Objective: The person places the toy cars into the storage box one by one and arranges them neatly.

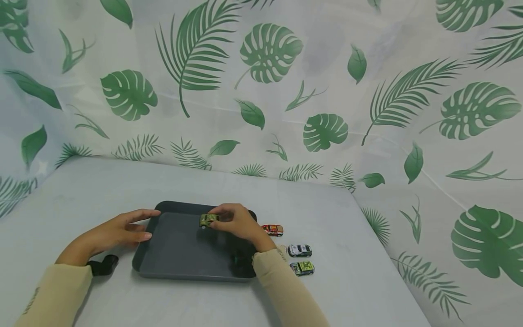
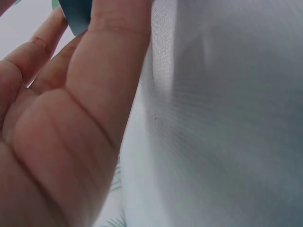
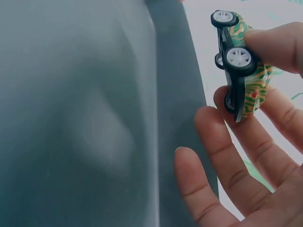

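A dark grey rectangular tray lies on the white-covered table. Over its far part, my right hand pinches a green-and-yellow camouflage toy car between thumb and fingers. The right wrist view shows that toy car with its white-hubbed wheels facing the camera, held off the tray surface. My left hand touches the tray's left rim with fingers and thumb fairly straight. In the left wrist view only a small corner of the tray shows beyond the left hand.
Right of the tray lie a red-orange toy car, a silver-white toy car and a yellow-green toy car. My right forearm partly covers that area. A leaf-patterned cloth hangs behind the table.
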